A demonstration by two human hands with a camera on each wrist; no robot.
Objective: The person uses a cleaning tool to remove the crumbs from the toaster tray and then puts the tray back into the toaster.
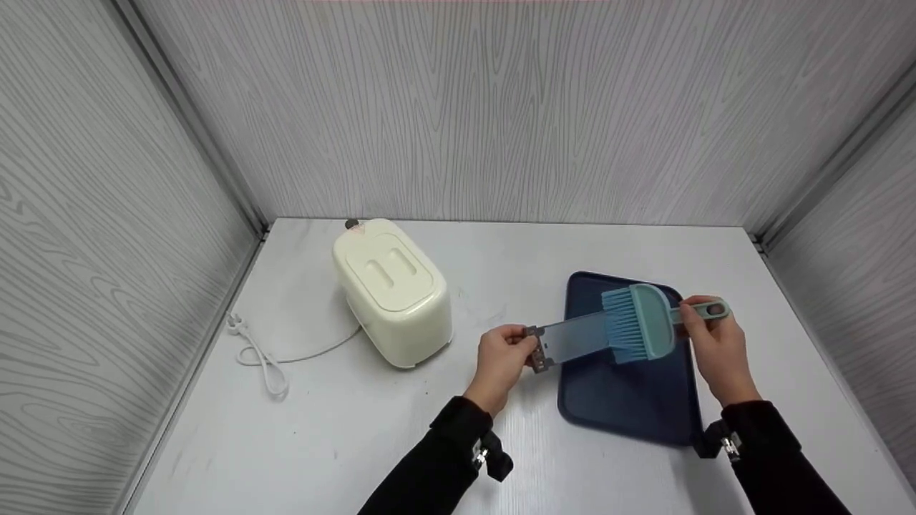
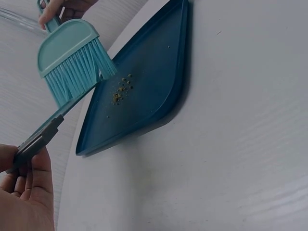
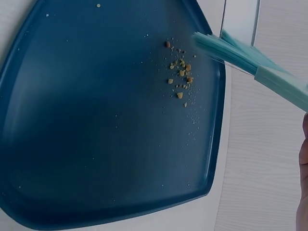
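My left hand pinches the grey end of a thin, flat crumb tray, held tilted above a dark blue tray. In my right hand is the handle of a light teal brush. Its bristles lie against the far end of the crumb tray. Brown and yellowish crumbs lie scattered on the blue tray beneath the bristles, visible in both wrist views. Only part of the right hand shows in the right wrist view.
A cream toaster with a lidded top stands left of my hands. Its white cord runs left to a looped bundle with a plug. Grey wood-grain panels enclose the white table at the back and sides.
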